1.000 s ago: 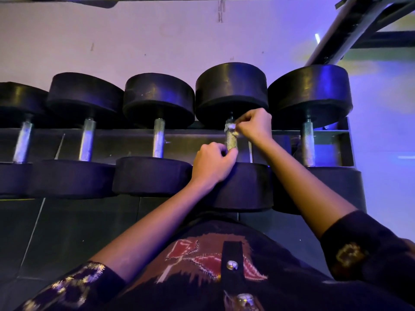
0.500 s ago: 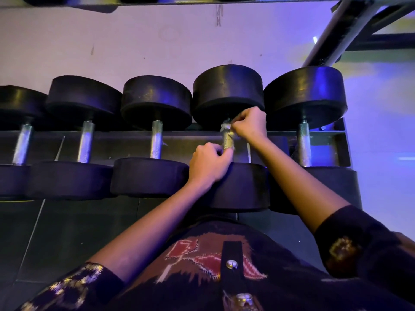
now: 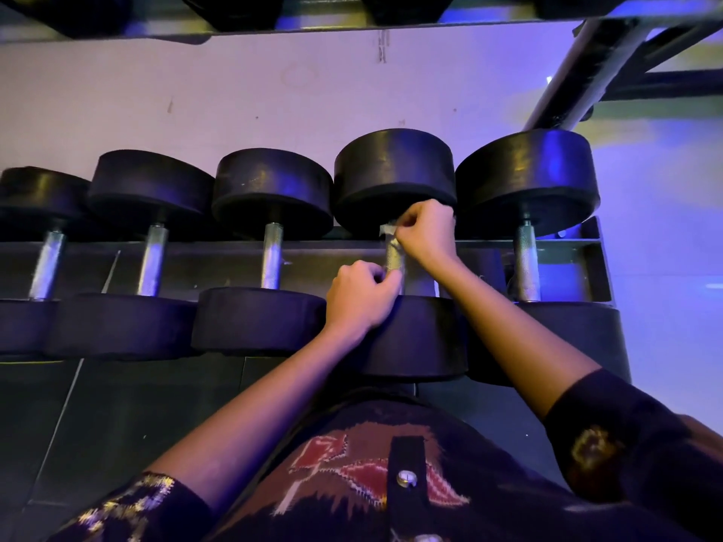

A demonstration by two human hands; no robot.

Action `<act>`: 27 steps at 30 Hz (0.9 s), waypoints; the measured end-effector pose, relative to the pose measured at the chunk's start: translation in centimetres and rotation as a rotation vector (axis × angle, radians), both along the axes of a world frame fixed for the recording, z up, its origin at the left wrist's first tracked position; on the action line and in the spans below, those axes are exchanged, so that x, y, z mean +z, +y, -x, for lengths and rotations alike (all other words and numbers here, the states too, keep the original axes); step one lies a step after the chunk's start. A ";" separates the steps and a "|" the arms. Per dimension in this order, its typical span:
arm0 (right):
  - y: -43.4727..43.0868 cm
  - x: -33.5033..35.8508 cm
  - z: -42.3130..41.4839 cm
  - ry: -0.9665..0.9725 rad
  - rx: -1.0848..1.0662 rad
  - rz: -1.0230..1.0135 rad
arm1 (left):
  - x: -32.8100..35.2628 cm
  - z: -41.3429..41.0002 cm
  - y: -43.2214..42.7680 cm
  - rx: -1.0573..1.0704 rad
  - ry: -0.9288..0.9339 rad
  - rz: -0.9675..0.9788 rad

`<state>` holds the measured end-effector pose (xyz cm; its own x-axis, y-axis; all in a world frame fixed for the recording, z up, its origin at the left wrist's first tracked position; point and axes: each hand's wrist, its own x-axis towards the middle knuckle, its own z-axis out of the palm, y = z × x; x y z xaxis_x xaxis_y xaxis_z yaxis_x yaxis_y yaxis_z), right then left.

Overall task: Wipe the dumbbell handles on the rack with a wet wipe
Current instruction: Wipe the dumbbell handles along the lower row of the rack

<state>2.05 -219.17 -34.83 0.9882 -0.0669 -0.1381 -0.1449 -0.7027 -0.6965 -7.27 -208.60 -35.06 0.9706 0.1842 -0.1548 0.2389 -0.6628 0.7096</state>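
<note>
Fingers of the right hand (image 3: pixel 426 232) pinch a wet wipe (image 3: pixel 387 230) against the handle (image 3: pixel 394 257), the left hand (image 3: pixel 362 297) closed around its lower end.

The scene is dimly lit, and everything is tinted violet-blue. The strongest light is cast from the right, where blue glare is seen on the end dumbbell (image 3: pixel 526 181) and the wall (image 3: pixel 234 95) is washed pale. The floor (image 3: pixel 117 416) is left in deep shadow. Straight lines are bowed towards the edges by the wide lens, and fine detail is softened by grain.
</note>
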 end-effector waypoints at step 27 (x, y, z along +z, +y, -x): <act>-2.1 -1.8 2.7 0.208 0.007 -0.110 | -0.1 -0.1 0.0 -0.015 0.020 -0.037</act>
